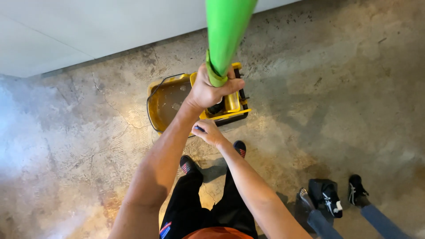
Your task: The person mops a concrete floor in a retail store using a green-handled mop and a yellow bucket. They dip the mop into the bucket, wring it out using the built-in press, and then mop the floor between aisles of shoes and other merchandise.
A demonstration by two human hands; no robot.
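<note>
My left hand [208,90] is wrapped around a bright green mop handle [225,31] that rises toward the camera. Below it on the concrete floor stands a yellow mop bucket [166,104] holding dirty water, with a yellow and black wringer [232,104] on its right side. My right hand [210,132] is lower, near the wringer's front edge, closed on a dark lever or grip [199,129] that is mostly hidden. My black trousers and dark shoes [188,164] show beneath my arms.
A pale wall [88,26] runs along the top left. The cracked, stained concrete floor [332,88] spreads all around. Another person's legs in blue jeans and black-and-white shoes [330,199] stand at the lower right.
</note>
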